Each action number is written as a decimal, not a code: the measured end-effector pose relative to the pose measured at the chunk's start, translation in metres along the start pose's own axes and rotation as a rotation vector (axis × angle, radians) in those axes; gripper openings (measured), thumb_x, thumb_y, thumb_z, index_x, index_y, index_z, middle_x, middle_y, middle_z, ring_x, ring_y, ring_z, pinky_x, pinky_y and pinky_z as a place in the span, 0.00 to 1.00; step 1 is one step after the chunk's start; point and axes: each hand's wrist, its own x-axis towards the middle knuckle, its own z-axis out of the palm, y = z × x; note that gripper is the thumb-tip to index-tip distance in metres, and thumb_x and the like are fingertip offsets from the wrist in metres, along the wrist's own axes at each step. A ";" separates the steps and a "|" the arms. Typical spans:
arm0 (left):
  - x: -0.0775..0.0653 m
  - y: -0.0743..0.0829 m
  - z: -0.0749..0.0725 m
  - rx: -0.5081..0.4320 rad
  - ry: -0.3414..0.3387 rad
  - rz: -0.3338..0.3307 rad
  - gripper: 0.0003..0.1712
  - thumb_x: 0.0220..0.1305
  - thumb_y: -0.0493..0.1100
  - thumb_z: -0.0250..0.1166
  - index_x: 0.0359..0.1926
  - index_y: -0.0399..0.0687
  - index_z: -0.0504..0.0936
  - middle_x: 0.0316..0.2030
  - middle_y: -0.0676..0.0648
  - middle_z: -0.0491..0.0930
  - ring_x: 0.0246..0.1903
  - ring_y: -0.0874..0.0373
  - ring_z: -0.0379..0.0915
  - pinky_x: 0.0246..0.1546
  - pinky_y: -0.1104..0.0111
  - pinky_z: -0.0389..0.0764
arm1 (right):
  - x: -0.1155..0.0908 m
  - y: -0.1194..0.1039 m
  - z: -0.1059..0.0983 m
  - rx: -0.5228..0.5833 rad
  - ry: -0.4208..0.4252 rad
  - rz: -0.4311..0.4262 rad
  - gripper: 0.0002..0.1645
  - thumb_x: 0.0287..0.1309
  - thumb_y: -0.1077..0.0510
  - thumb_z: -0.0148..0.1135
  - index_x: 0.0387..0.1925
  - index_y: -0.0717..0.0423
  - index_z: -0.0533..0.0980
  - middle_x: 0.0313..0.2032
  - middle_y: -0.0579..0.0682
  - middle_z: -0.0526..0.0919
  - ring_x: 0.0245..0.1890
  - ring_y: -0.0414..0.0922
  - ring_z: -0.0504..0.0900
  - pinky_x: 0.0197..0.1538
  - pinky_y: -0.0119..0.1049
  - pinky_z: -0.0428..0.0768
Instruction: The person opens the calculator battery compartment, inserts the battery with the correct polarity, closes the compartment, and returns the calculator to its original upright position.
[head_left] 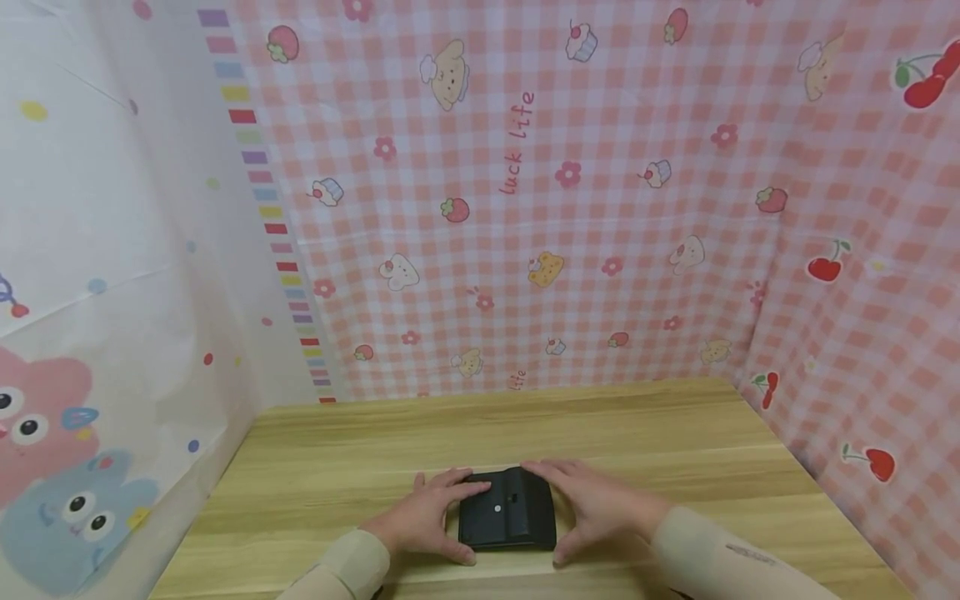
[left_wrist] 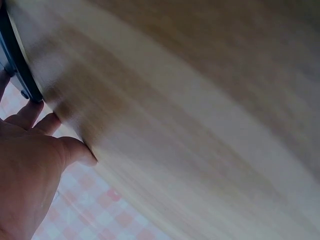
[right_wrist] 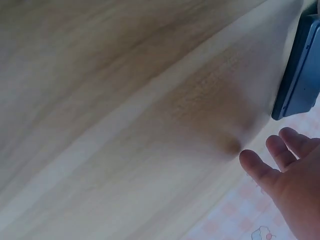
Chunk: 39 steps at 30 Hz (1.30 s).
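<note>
A black wallet (head_left: 483, 527) with a small silver snap stud lies flat on the table, its raised strap section toward the right. At its left side is my left hand (head_left: 429, 515), fingers spread, one finger reaching over the top-left part and the thumb by the lower-left corner. On the opposite side, my right hand (head_left: 596, 504) has its fingers at the top-right corner and its thumb by the lower-right corner. The left wrist view shows fingertips at the wallet's edge (left_wrist: 20, 57). From the right wrist, the visible fingers of that hand (right_wrist: 295, 175) are relaxed and apart from the wallet (right_wrist: 300, 70).
The wood-grain table (head_left: 450, 433) reaches back to a pink checked cloth (head_left: 510, 242) hanging behind it. A white cloth (head_left: 150, 250) with cartoon figures hangs at the left, and a checked cloth with cherries (head_left: 862, 333) at the right.
</note>
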 end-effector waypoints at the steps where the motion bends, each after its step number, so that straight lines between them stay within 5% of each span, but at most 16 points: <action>1: 0.000 0.000 0.000 0.001 0.000 -0.001 0.55 0.53 0.60 0.84 0.80 0.69 0.69 0.83 0.40 0.58 0.84 0.35 0.49 0.74 0.20 0.36 | 0.001 -0.001 0.000 -0.004 -0.010 0.005 0.78 0.41 0.31 0.86 0.86 0.36 0.49 0.79 0.58 0.66 0.76 0.61 0.68 0.72 0.69 0.73; 28: 0.005 -0.007 0.002 -0.003 -0.013 -0.030 0.55 0.52 0.62 0.84 0.80 0.74 0.68 0.84 0.42 0.57 0.84 0.35 0.47 0.75 0.21 0.36 | 0.018 -0.007 0.003 -0.064 -0.072 0.043 0.70 0.47 0.31 0.83 0.85 0.31 0.53 0.78 0.53 0.69 0.74 0.56 0.69 0.75 0.66 0.69; 39: 0.005 -0.007 0.002 -0.001 -0.014 -0.028 0.55 0.53 0.62 0.84 0.80 0.73 0.68 0.83 0.42 0.58 0.84 0.35 0.48 0.74 0.20 0.37 | 0.019 -0.005 0.007 0.017 -0.050 0.069 0.69 0.43 0.35 0.86 0.83 0.25 0.57 0.77 0.46 0.71 0.75 0.56 0.68 0.71 0.65 0.74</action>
